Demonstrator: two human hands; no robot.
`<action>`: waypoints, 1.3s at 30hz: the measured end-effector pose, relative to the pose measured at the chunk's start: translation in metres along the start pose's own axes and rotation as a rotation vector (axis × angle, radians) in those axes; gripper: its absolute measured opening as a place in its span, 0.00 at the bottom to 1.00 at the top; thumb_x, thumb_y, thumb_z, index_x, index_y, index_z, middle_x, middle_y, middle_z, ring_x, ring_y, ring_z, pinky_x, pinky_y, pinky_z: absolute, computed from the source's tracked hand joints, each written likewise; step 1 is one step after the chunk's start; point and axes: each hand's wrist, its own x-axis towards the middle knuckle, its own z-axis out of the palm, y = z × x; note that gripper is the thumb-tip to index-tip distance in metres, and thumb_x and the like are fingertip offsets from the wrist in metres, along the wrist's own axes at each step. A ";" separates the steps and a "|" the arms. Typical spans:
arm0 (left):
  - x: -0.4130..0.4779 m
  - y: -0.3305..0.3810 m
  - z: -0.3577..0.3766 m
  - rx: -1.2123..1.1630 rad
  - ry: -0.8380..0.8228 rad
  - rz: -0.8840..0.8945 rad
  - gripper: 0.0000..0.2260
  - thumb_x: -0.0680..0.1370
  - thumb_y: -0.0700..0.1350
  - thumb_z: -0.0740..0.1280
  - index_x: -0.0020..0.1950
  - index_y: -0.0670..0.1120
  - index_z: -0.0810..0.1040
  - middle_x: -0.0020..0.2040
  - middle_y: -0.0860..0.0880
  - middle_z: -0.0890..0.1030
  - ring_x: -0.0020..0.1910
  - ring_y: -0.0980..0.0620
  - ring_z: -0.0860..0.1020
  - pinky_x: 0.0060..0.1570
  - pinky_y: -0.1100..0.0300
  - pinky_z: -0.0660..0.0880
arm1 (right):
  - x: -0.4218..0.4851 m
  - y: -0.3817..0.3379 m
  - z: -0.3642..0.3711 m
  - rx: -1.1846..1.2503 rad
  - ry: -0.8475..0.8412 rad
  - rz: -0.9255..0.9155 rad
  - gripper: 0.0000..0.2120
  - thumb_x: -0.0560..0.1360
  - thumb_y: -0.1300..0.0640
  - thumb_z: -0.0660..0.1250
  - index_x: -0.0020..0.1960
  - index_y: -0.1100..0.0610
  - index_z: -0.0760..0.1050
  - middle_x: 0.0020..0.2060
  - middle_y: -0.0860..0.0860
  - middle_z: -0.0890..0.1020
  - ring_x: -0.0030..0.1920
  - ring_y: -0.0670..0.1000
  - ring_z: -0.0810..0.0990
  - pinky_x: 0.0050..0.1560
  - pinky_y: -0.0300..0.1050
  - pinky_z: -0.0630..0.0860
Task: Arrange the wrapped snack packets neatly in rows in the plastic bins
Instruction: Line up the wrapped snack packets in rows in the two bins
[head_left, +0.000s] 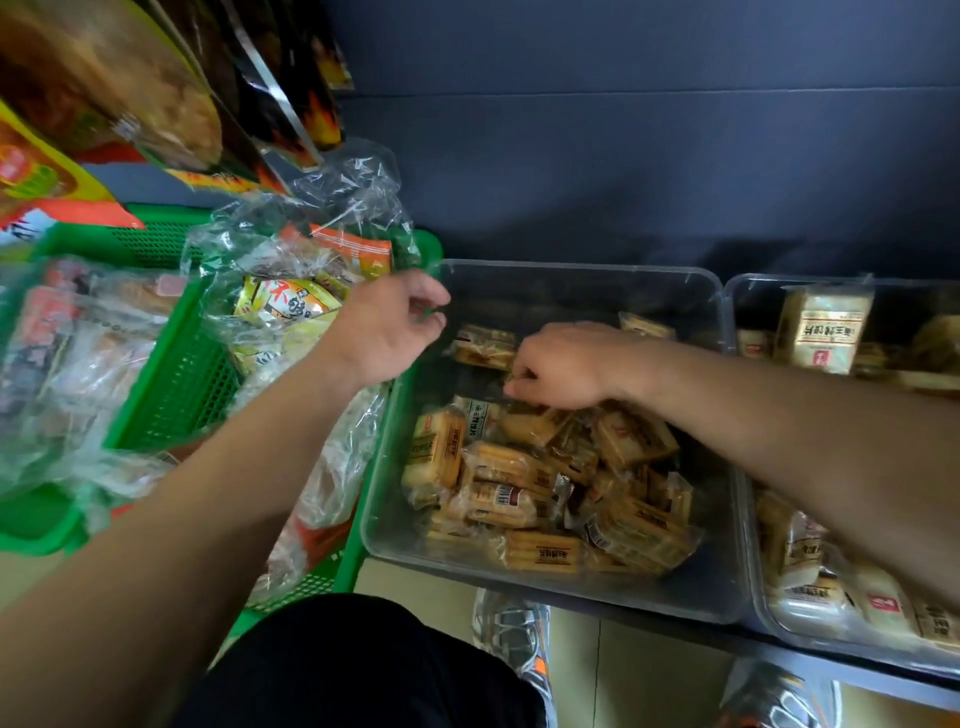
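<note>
My left hand (387, 327) sits at the far left corner of the clear bin (649, 592), fingers curled; I cannot tell whether they grip its rim. My right hand (566, 364) reaches into the bin, fingers curled down onto the jumbled snack packets (545, 483), hold unclear.

To your left sit two green perforated plastic baskets (176, 395), side by side, each stuffed with crinkled clear plastic bags (332, 208) of assorted goods. Above them, glossy foil pouches printed with flames (291, 104) hang into the top-left corner. A dark blue-grey wall (623, 156) runs behind everything. Below you, grey mesh trainers with orange accents (514, 639) stand on pale beige floor tiles (415, 582), beside the black cloth (363, 670) over your leg.
</note>
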 end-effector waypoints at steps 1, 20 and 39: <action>-0.004 -0.007 0.002 0.055 0.018 -0.006 0.12 0.81 0.44 0.69 0.64 0.51 0.79 0.60 0.56 0.78 0.58 0.57 0.75 0.62 0.65 0.68 | 0.008 -0.002 -0.001 0.027 0.022 0.008 0.16 0.82 0.42 0.61 0.44 0.49 0.81 0.40 0.47 0.82 0.43 0.50 0.81 0.46 0.49 0.79; -0.030 -0.059 0.021 -0.132 0.055 0.027 0.10 0.80 0.42 0.70 0.59 0.53 0.81 0.60 0.54 0.79 0.56 0.57 0.77 0.58 0.66 0.72 | 0.069 -0.017 0.052 0.219 -0.155 0.192 0.18 0.78 0.51 0.69 0.66 0.52 0.78 0.61 0.51 0.80 0.58 0.54 0.79 0.61 0.51 0.78; -0.031 -0.042 0.012 -0.192 -0.011 -0.062 0.11 0.81 0.45 0.69 0.63 0.52 0.80 0.64 0.51 0.80 0.62 0.54 0.78 0.60 0.62 0.71 | 0.005 -0.008 0.004 0.486 0.252 0.092 0.16 0.81 0.52 0.67 0.68 0.51 0.74 0.60 0.49 0.75 0.58 0.49 0.75 0.59 0.43 0.71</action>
